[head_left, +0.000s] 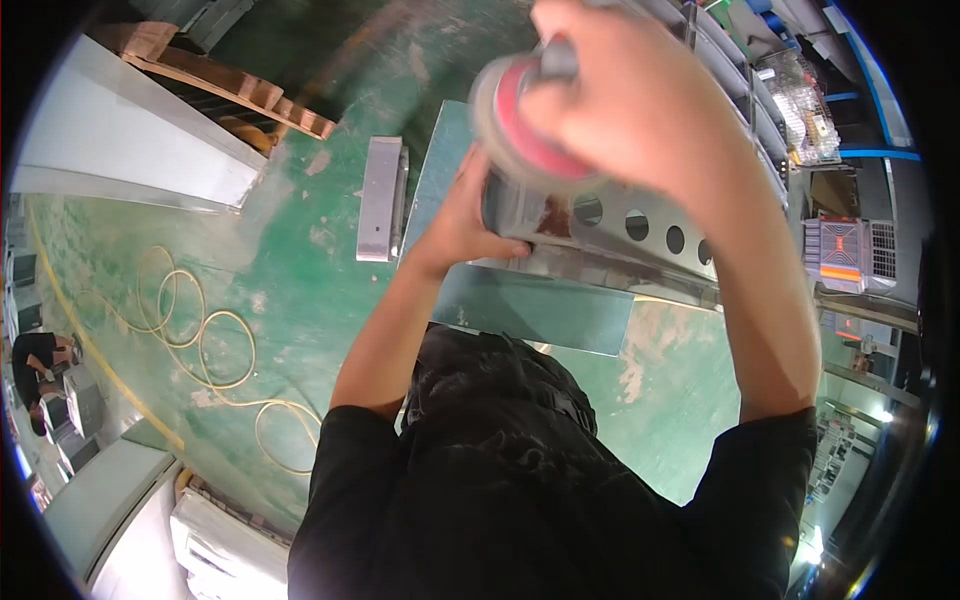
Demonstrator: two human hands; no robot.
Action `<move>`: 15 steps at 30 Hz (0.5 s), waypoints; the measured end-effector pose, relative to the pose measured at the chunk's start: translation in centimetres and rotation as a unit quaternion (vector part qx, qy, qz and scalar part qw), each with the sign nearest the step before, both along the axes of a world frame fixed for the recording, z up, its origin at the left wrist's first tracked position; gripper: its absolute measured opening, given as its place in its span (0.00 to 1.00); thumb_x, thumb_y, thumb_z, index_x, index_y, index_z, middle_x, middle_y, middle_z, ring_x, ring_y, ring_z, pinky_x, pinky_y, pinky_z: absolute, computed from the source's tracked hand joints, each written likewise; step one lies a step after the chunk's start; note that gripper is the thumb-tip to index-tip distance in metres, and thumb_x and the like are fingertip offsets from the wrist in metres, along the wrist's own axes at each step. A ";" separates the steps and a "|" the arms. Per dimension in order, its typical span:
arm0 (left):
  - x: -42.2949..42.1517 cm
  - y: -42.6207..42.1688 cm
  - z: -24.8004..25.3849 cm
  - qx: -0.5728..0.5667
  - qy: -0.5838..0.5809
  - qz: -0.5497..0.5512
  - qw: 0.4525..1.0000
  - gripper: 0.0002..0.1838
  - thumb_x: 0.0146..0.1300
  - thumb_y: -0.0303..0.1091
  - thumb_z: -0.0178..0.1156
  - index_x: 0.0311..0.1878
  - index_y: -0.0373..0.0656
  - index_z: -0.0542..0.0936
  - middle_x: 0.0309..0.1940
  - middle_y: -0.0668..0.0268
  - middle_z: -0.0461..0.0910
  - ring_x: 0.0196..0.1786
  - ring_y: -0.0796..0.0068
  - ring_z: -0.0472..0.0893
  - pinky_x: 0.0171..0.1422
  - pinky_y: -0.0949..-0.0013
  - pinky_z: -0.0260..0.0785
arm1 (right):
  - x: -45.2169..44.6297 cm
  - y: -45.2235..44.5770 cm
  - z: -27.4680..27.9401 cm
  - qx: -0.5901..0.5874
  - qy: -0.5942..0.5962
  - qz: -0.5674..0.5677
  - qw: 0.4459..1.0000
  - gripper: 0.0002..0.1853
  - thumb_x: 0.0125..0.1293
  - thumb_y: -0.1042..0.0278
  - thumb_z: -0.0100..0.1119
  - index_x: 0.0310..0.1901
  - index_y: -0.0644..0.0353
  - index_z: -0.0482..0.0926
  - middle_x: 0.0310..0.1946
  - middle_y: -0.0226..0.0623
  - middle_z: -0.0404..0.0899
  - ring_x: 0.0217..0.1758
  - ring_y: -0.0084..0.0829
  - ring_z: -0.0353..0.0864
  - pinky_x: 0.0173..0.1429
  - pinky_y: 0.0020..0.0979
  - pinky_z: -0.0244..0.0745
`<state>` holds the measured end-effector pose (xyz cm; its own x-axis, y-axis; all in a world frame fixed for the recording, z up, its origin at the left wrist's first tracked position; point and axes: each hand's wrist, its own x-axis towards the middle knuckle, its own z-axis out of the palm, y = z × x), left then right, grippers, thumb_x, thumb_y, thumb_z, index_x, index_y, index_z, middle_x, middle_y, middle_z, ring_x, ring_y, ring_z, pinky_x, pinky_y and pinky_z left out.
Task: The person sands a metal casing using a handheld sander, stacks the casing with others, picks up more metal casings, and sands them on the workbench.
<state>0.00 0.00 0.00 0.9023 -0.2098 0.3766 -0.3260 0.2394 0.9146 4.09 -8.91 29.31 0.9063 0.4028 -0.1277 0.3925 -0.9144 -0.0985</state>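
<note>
A long metal part (pixel 590 265) with a row of round holes lies across a grey-green board (pixel 530 310) in front of me. My left hand (pixel 465 225) grips the part's left end, thumb on its near edge and fingers around the far side. In my right hand (pixel 600 100) is a round sanding tool (pixel 535 130) with a red band, blurred by motion. The tool is over the left end of the part, near a brownish patch; whether it touches the metal cannot be made out.
Another metal piece (pixel 378 200) lies on the green floor to the left. A yellowish hose (pixel 228 350) coils further left, near a white panel (pixel 120 130) and a wooden pallet (pixel 230 80). Racks with parts stand at right. A person (pixel 38 365) is at far left.
</note>
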 end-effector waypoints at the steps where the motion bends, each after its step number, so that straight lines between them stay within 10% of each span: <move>1: 0.2 -0.2 0.3 0.009 -0.001 -0.004 1.000 0.72 0.30 0.60 0.83 0.79 0.40 0.56 0.79 0.51 0.56 0.82 0.47 0.53 0.83 0.55 0.44 | 0.9 0.5 1.3 -0.006 0.053 -0.061 0.997 0.18 0.58 0.62 0.55 0.46 0.64 0.82 0.38 0.54 0.87 0.44 0.48 0.89 0.50 0.42 0.83; 9: -0.7 -0.4 1.2 -0.009 0.072 -0.007 0.997 0.65 0.35 0.67 0.79 0.74 0.37 0.64 0.66 0.51 0.72 0.71 0.50 0.70 0.75 0.54 0.58 | -5.6 -1.0 -3.5 0.068 -0.082 0.015 0.994 0.15 0.54 0.64 0.62 0.43 0.58 0.77 0.38 0.50 0.80 0.40 0.55 0.82 0.44 0.46 0.77; 15: 0.6 -0.4 -2.5 -0.010 -0.083 0.054 0.995 0.63 0.38 0.65 0.77 0.73 0.35 0.65 0.66 0.52 0.72 0.69 0.53 0.72 0.75 0.55 0.59 | -2.3 -2.0 -4.3 0.052 -0.144 -0.032 0.988 0.18 0.53 0.61 0.65 0.47 0.54 0.81 0.39 0.53 0.80 0.44 0.54 0.85 0.46 0.49 0.81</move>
<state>0.62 -0.40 -2.47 0.8444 -0.1054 0.5253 -0.4969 0.2127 0.8413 1.82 -10.87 25.01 0.9232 0.3401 0.1787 0.3591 -0.9293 -0.0866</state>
